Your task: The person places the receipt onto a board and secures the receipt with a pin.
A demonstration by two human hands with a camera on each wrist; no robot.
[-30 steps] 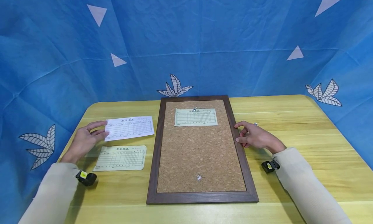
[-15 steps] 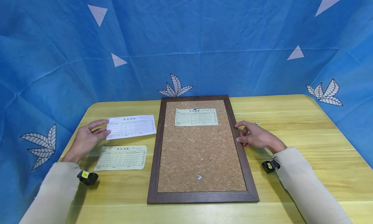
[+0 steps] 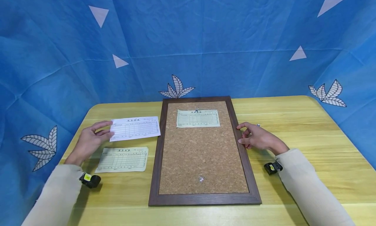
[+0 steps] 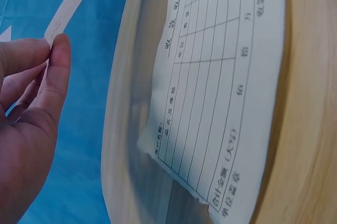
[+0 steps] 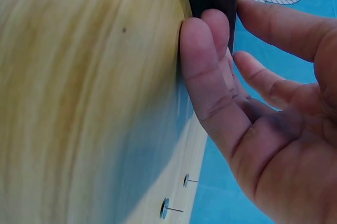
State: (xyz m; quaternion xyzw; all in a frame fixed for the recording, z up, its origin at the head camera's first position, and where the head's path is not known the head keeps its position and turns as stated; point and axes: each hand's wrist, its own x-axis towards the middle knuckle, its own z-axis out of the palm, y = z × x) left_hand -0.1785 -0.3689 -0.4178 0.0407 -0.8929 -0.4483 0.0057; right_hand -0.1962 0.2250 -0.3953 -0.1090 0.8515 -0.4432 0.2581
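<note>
My left hand [image 3: 89,139] pinches the left edge of a white receipt slip [image 3: 135,128] between thumb and fingers. The slip's right end overlaps the left side of the corkboard's frame. In the left wrist view the slip [image 4: 68,10] stands off the table, seen almost edge-on. My right hand [image 3: 258,137] holds the right side of the dark wooden frame of the corkboard [image 3: 202,154], fingertips against its edge. A pale green receipt slip [image 3: 198,119] lies near the top of the board, with a thumbtack [image 3: 196,111] at its upper edge.
Another pale green receipt slip [image 3: 121,159] lies on the wooden table [image 3: 308,134], left of the board. A small silvery cluster [image 3: 201,179] sits low on the cork. Two thumbtacks [image 5: 165,208] stand points up on the table beside my right hand. A blue cloth [image 3: 235,40] hangs behind.
My left hand has moved slightly right with the white receipt slip, bringing its end over the corkboard's frame. My right hand has stayed in place at the frame.
</note>
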